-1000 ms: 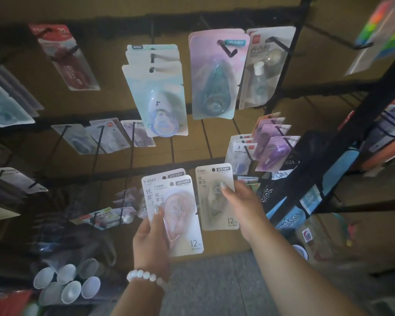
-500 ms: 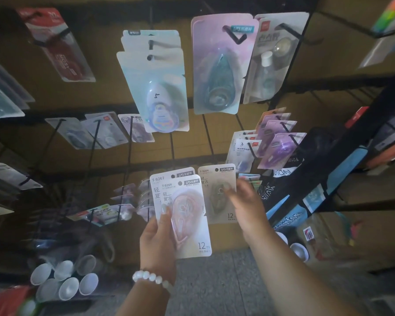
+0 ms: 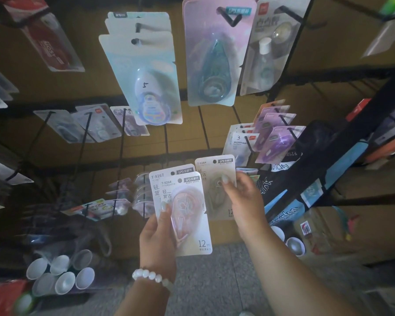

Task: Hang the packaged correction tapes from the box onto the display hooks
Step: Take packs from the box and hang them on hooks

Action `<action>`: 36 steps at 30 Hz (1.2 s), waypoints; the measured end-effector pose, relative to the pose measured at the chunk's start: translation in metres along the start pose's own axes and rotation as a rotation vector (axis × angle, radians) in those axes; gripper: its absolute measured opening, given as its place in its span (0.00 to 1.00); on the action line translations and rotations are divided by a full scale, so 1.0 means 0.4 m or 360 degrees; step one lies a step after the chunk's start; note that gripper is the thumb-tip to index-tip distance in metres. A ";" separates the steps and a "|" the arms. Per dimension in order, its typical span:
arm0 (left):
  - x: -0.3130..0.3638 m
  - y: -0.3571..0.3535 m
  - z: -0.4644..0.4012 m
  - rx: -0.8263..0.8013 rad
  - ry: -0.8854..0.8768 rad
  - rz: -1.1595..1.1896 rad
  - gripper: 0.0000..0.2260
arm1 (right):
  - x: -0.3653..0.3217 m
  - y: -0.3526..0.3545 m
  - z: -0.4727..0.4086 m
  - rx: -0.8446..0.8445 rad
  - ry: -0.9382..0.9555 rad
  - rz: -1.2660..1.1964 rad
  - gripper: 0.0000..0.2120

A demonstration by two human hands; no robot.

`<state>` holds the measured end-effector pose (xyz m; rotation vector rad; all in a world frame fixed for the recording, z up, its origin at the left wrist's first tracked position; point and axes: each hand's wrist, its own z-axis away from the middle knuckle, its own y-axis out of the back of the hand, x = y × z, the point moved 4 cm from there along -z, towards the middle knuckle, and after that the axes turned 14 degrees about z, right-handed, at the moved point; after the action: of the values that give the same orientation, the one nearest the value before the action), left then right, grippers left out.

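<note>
A small stack of packaged correction tapes [image 3: 187, 215], pink one in front, is gripped by the left hand [image 3: 157, 238], thumb curled over the blister. A single beige package [image 3: 214, 179] is pinched by the right hand [image 3: 244, 201], just beside the stack, below the display hooks [image 3: 228, 17].

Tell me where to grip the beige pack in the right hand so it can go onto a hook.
Pinch the beige pack at its lower right edge, coming from the right as the right hand does. The punched hole sits at the card's top, so a low, side grip on the flat card leaves it clear.
</note>
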<state>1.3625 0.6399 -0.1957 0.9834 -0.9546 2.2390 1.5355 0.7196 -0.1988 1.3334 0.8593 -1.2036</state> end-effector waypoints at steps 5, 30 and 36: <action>0.000 -0.006 0.007 -0.0006 0.0012 0.0019 0.10 | 0.000 -0.010 -0.001 0.0036 0.0001 0.0168 0.09; 0.004 -0.043 -0.009 -0.0039 0.0001 0.0097 0.09 | -0.079 -0.085 -0.212 -0.0017 -0.0076 0.0600 0.11; 0.008 -0.049 -0.015 -0.0028 0.0003 0.0098 0.09 | -0.038 -0.064 -0.162 -0.0054 -0.0010 0.0817 0.13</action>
<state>1.3713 0.6571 -0.1885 0.9562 -1.0151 2.2773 1.5191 0.7890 -0.1971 1.4103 0.4837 -0.7860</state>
